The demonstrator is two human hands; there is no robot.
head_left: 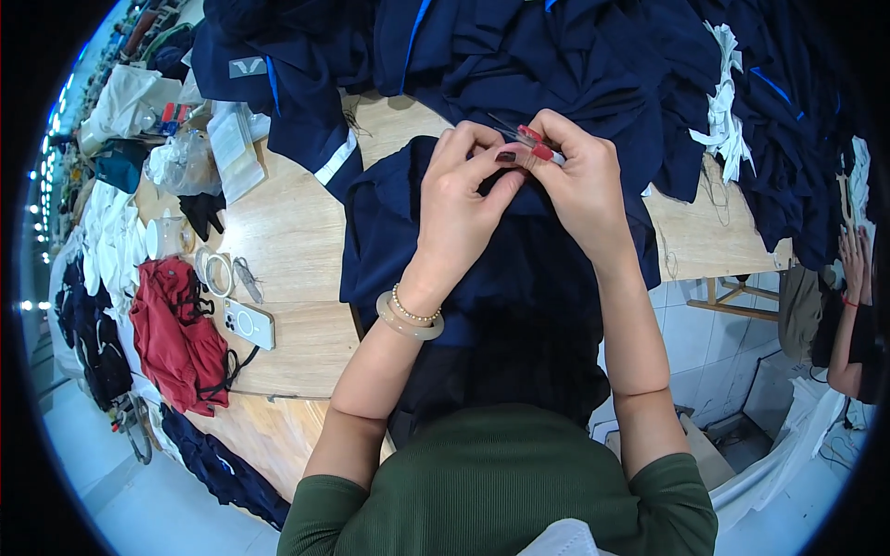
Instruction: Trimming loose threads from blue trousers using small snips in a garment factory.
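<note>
My right hand (586,176) is closed around small thread snips (536,141) with red grips and thin metal blades pointing up to the left. Close against them is my left hand (464,185), its fingers curled and pinched together; what they hold is too small or hidden to make out. Both hands meet above a navy blue garment (380,222), which lies over the table's near edge and onto my lap. The parts of the garment behind my fingers are hidden.
A large heap of navy garments (575,65) covers the table's far side. To the left are a phone (248,324), a tape roll (219,275), a red cloth bag (176,334) and plastic bags (181,165). Another person's hand (855,264) shows at far right.
</note>
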